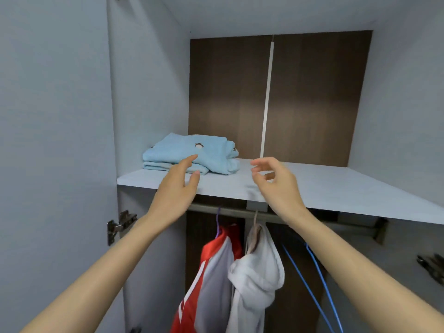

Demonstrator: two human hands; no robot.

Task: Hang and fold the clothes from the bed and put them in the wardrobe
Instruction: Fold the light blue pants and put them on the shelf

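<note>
Folded light-blue patterned garment point(192, 153) lies on the left of the pale grey wardrobe shelf point(324, 186). Left hand point(176, 188) hovers just near it, fingers spread, empty. Right hand point(276, 181), fingers loosely curled apart, empty. Below, red-and-white jacket point(211, 280) and white hooded top point(257, 272) hang from the metal rail point(348, 224).

Pale grey side panels point(149, 92), dark wood-grain back panel point(228, 92), metal hinge point(120, 225).
</note>
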